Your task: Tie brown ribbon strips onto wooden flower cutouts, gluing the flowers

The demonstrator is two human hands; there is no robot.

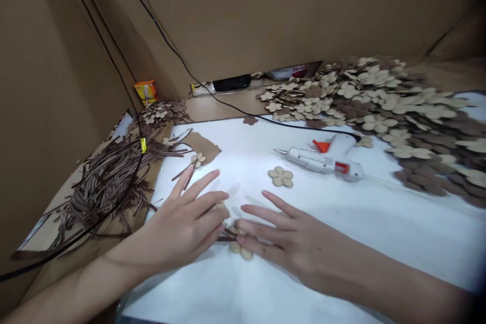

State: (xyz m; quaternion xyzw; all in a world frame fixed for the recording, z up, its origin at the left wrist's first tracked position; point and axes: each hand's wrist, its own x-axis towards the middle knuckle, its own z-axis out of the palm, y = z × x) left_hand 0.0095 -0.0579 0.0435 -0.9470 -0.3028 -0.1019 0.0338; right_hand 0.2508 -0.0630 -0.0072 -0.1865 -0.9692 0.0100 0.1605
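My left hand (186, 228) pinches a small beige flower cutout (222, 207) between thumb and forefinger, its other fingers spread out. Most of that cutout is hidden. Thumb and forefinger of my right hand (299, 240) close on the end of a folded brown strip (227, 235), its remaining fingers stretched towards the left. Beneath these fingertips another beige flower (243, 250) lies on the white board, partly covered. The strip runs from this flower back under my left hand. Just beyond my hands, a single beige flower (281, 177) lies flat.
A white glue gun (322, 159) lies on its side, its black cord crossing behind. Beige and brown flowers (379, 106) are heaped at the right. Brown strips (102, 182) pile up at the left, near a torn cardboard piece (201, 147). Cardboard walls (266, 15) enclose the workplace.
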